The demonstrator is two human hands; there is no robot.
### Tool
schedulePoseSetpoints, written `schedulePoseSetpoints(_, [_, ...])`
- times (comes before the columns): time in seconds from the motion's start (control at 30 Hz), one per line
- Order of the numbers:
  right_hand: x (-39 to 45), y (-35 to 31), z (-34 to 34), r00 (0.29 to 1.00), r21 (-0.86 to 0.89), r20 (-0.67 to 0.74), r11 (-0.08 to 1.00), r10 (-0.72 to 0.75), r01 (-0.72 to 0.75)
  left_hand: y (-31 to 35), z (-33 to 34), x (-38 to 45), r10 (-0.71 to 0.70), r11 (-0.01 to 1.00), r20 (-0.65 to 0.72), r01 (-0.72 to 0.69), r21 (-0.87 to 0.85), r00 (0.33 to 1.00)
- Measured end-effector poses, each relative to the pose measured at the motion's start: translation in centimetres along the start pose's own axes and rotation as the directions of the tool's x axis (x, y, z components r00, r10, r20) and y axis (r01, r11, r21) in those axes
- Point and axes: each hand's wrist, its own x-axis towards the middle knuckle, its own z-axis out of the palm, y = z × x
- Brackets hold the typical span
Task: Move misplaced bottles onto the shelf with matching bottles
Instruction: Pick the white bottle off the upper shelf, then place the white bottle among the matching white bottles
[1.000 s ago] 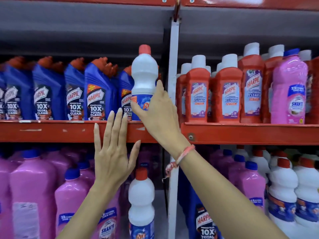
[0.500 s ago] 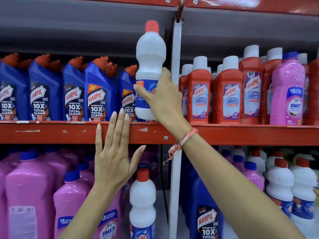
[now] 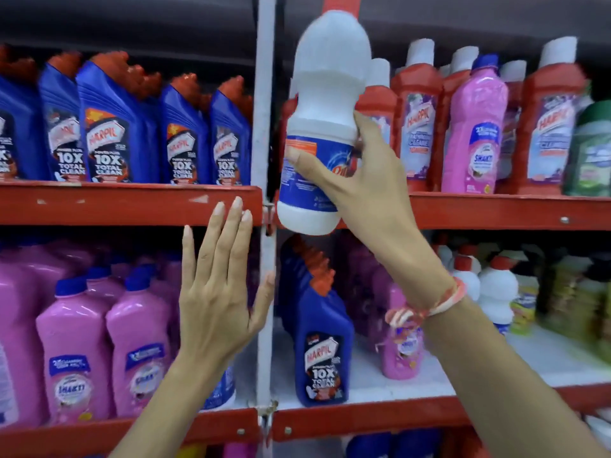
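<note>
The right hand (image 3: 360,180) is gripping the white bottle (image 3: 325,127) around its blue label band, thumb across the front and fingers wrapped behind. The bottle is being held upright, tilted slightly, in the air in front of the grey upright post (image 3: 266,127) and the red shelf edge (image 3: 496,211) — its base is hanging just below that edge, touching no shelf. Its red cap is reaching the top of the frame.

The left hand (image 3: 216,292) is holding nothing. Its fingers are spreading flat and pointing upward, with the fingertips (image 3: 236,206) overlapping the front of the upper-left shelf beam (image 3: 115,201); whether they are touching it cannot be determined.

Behind the white bottle, red bottles with white caps (image 3: 418,127) are standing on the upper-right shelf, with one pink bottle (image 3: 474,133) among them. Blue bottles (image 3: 112,127) are filling the upper-left shelf. On the lower-right shelf, matching white bottles with red caps (image 3: 496,289) are standing well to the right — beyond a blue bottle (image 3: 322,342) near the post. Pink bottles (image 3: 72,358) are occupying the lower-left shelf.
</note>
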Motion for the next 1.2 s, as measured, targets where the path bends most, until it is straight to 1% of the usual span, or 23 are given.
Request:
schedulePoseSetpoints(0.1, [-2.1, 2.1, -3.4, 0.999, 0.018, -0.005, 0.999, 0.039, -0.039, 3.5, 0.9, -1.2, 0.005, 0.997, 0.004, -0.004, -0.071, 1.000])
schedulePoseSetpoints(0.2, [-4.0, 4.5, -6.6, 0.998, 0.018, 0.001, 0.998, 0.065, -0.065, 7.1, 2.3, -2.3, 0.005, 0.994, 0.044, 0.000, -0.108, 0.999])
schedulePoseSetpoints(0.47, [-8.9, 12.8, -13.8, 0.980, -0.011, 0.082, 0.983, 0.183, -0.183, 15.2, 6.9, -5.5, 0.000, 0.980, 0.190, 0.038, -0.197, 0.982])
schedulePoseSetpoints(0.6, [-10.6, 17.3, -16.6, 0.963, -0.046, 0.102, 0.968, 0.251, -0.247, 18.1, 9.1, -8.0, 0.012, 0.979, 0.301, 0.050, -0.195, 0.953])
schedulePoseSetpoints(0.77, [-12.9, 22.6, -19.5, 0.949, -0.160, 0.109, 0.947, 0.296, -0.277, 20.3, 11.4, -11.3, 0.001, 0.985, 0.434, 0.073, -0.155, 0.901])
schedulePoseSetpoints(0.87, [-13.9, 25.3, -20.5, 0.932, -0.207, 0.100, 0.923, 0.349, -0.324, 21.0, 12.3, -12.3, -0.010, 0.986, 0.479, 0.087, -0.139, 0.878])
schedulePoseSetpoints(1.07, [-15.1, 28.7, -21.2, 0.893, -0.163, 0.111, 0.894, 0.436, -0.417, 21.6, 13.7, -13.5, -0.049, 0.988, 0.537, 0.119, -0.096, 0.842])
schedulePoseSetpoints(1.2, [-15.7, 29.9, -21.2, 0.879, -0.158, 0.128, 0.885, 0.459, -0.438, 21.7, 14.0, -13.8, -0.050, 0.994, 0.542, 0.093, -0.053, 0.839])
